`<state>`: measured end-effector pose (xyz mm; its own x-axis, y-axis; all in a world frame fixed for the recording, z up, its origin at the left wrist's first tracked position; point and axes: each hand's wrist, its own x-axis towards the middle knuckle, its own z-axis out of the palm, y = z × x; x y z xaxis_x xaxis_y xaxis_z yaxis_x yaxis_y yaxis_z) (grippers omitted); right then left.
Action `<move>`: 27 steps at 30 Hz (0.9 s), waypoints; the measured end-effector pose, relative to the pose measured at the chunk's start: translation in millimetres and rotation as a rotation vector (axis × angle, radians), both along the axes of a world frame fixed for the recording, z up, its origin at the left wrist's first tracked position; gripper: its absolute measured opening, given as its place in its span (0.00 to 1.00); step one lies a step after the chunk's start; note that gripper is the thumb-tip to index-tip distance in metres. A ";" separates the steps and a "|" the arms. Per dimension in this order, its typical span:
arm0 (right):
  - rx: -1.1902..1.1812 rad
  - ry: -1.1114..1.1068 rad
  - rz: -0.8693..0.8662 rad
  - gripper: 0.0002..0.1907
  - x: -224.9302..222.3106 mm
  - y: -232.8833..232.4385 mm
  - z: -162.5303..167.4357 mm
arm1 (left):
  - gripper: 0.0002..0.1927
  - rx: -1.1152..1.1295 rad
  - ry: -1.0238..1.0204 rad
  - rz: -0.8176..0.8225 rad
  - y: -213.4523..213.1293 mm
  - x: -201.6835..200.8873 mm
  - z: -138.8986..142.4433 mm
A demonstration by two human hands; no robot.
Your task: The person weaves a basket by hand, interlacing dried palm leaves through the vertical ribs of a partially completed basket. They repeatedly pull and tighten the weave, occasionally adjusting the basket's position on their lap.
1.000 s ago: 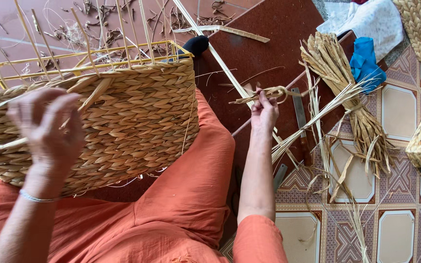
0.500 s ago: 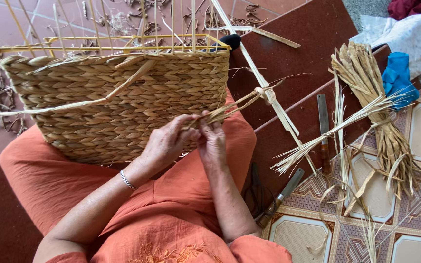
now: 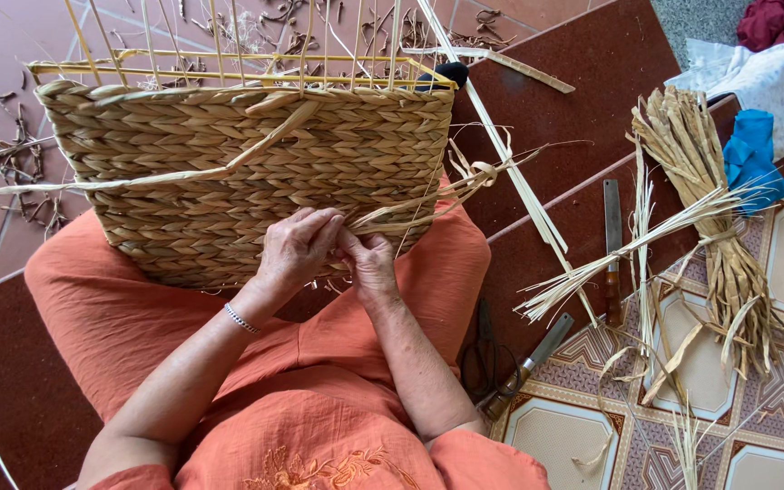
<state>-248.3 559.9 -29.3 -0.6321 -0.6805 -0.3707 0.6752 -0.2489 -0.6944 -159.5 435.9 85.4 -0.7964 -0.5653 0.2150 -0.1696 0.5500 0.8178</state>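
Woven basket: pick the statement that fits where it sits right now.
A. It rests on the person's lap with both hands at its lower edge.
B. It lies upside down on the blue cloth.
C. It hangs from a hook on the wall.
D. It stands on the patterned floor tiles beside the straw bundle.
A: the woven basket lies across the orange-clothed lap, with the left hand and right hand together at its lower edge, pinching straw strands.
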 end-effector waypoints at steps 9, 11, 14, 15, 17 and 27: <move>-0.019 -0.125 -0.121 0.09 -38.1 2.9 33.1 | 0.09 0.493 -0.057 0.048 -28.2 2.0 -28.1; -0.018 -0.097 -0.117 0.10 -33.0 1.4 47.2 | 0.11 0.737 0.014 0.017 -30.5 13.0 -21.0; -0.044 -0.112 -0.126 0.07 -24.9 -4.3 62.3 | 0.16 0.952 0.105 -0.045 -35.5 30.8 -5.6; -0.062 -0.130 -0.131 0.06 -23.5 -4.6 64.8 | 0.18 0.920 0.081 -0.076 -36.5 37.3 -1.4; -0.088 -0.179 -0.141 0.05 -20.4 -8.0 68.9 | 0.21 0.904 0.108 -0.091 -35.6 44.3 4.3; -0.043 -0.191 -0.125 0.06 2.2 -21.2 94.0 | 0.11 1.008 0.241 0.111 -35.2 55.1 -6.7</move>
